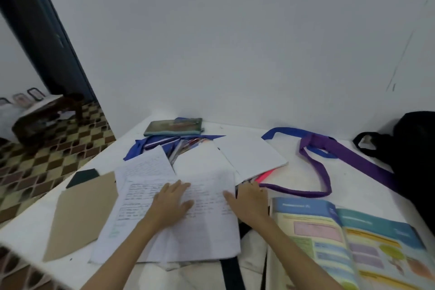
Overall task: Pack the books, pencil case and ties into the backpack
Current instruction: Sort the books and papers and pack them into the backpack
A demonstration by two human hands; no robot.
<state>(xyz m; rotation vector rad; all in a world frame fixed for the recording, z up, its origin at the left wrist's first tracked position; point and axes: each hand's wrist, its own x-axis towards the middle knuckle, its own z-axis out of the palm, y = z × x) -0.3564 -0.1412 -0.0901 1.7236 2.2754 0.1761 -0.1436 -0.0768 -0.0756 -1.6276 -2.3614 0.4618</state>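
While both hands press down on a handwritten notebook (179,214), the room around them is mostly a bare white wall (235,42) rising behind the white table (353,179), with a dark door frame (44,37) far off to the left hand's side and a brown-and-cream chequered floor (54,148) below it. On that floor, well beyond the left hand, stands a low dark piece of furniture (44,120) with small framed pictures near it.

Far out past the right hand, at the table's right edge, sits the black backpack (414,167). A purple tie (329,162) trails from the backpack's side towards the right hand, its loop ending just beyond the fingertips, and a blue tie (289,132) is knotted with it further back. Just to the right of the right hand lies an open colourful textbook (348,240). Beyond both hands lie a blank open notebook (251,155), a heap of books on blue cloth (174,146), and, furthest back against the wall, a greenish pencil case (174,126). Left of the left hand rests a brown paper cover (82,216).

The left hand (170,205) lies flat, fingers spread, on the written page. The right hand (249,202) is spread too, its thumb on the page's right edge, gripping nothing
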